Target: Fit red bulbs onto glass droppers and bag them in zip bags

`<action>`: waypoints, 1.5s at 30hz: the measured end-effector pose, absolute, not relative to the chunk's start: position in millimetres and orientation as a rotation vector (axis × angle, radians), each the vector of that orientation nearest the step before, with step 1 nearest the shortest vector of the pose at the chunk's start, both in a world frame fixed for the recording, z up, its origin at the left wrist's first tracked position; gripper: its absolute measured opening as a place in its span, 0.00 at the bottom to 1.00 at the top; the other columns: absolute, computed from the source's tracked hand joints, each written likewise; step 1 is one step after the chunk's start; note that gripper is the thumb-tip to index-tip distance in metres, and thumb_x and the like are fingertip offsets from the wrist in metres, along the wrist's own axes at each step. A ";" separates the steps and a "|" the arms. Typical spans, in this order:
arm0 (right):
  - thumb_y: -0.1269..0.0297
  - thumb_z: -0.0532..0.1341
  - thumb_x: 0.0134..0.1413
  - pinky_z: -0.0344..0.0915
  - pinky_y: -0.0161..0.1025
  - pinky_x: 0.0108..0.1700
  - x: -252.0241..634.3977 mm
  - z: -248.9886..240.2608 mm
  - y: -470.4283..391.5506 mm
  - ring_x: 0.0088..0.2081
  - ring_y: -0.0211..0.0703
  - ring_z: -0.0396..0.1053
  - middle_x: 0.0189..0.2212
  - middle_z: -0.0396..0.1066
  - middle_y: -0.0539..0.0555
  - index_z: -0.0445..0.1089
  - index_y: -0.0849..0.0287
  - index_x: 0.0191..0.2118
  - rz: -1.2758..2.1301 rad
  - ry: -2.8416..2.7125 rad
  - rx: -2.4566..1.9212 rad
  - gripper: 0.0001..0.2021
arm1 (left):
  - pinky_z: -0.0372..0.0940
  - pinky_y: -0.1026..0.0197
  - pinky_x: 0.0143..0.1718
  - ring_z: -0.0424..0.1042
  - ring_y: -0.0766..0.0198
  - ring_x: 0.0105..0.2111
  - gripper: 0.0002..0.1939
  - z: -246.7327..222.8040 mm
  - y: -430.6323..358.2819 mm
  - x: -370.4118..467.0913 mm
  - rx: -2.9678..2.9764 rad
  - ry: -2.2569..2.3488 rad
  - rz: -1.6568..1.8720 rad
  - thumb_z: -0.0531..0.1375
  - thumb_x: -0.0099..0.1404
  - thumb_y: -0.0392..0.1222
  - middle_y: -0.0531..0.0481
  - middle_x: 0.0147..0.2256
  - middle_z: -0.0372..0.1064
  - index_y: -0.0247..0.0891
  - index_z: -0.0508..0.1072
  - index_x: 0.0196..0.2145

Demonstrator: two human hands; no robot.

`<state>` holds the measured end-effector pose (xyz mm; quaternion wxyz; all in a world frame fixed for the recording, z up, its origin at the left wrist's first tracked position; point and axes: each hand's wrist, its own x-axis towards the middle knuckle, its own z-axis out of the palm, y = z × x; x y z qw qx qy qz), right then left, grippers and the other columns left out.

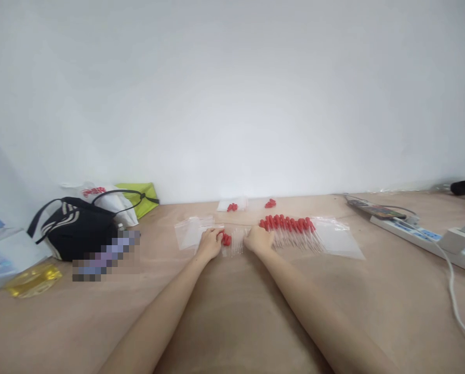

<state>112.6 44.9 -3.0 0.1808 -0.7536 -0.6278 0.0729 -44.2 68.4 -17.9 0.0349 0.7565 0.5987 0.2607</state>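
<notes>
My left hand (pixel 211 242) has its fingers bent and its fingertips at a small pile of red rubber bulbs (pixel 226 240), pinching one at the edge. Just right of the pile lies a row of thin clear tubes (pixel 237 242), like dropper stems. My right hand (pixel 258 239) is curled at the right end of that row, and its fingertips are hidden, so what it holds does not show. Beyond it, to the right, lies a long row of droppers with red bulbs (pixel 289 224), their clear stems pointing toward me.
Clear plastic bags lie on both sides: one at left (pixel 189 232), one at right (pixel 339 239). Two small red heaps (pixel 232 207) (pixel 270 203) sit near the wall. A black bag (pixel 78 228) stands left; a power strip (pixel 423 239) with a white cable lies right.
</notes>
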 end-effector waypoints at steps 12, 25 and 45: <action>0.79 0.50 0.45 0.48 0.42 0.39 120.4 -2.3 20.0 0.36 0.50 0.67 0.30 0.71 0.65 0.65 0.69 0.38 -0.027 -1.974 -2.061 0.13 | 0.58 0.62 0.41 0.67 0.59 0.41 0.15 -13.2 63.9 -36.9 2.162 1.952 0.756 0.48 0.62 0.32 0.41 0.40 0.69 0.31 0.64 0.47; 0.74 0.49 0.50 0.48 0.39 0.36 225.8 -44.7 -49.6 0.35 0.43 0.59 0.32 0.66 0.55 0.68 0.58 0.36 -0.441 -1.987 -1.569 0.13 | 0.59 0.64 0.33 0.70 0.59 0.34 0.06 -8.8 67.0 -43.3 2.076 1.899 0.707 0.55 0.56 0.36 0.48 0.30 0.72 0.38 0.72 0.30; 0.69 0.48 0.54 0.48 0.39 0.39 224.3 -33.5 -48.6 0.32 0.38 0.63 0.31 0.68 0.51 0.67 0.56 0.33 -0.124 -2.020 -1.424 0.11 | 0.59 0.67 0.26 0.65 0.69 0.24 0.09 20.2 50.0 -29.2 1.843 1.592 1.149 0.50 0.55 0.31 0.54 0.28 0.64 0.37 0.62 0.36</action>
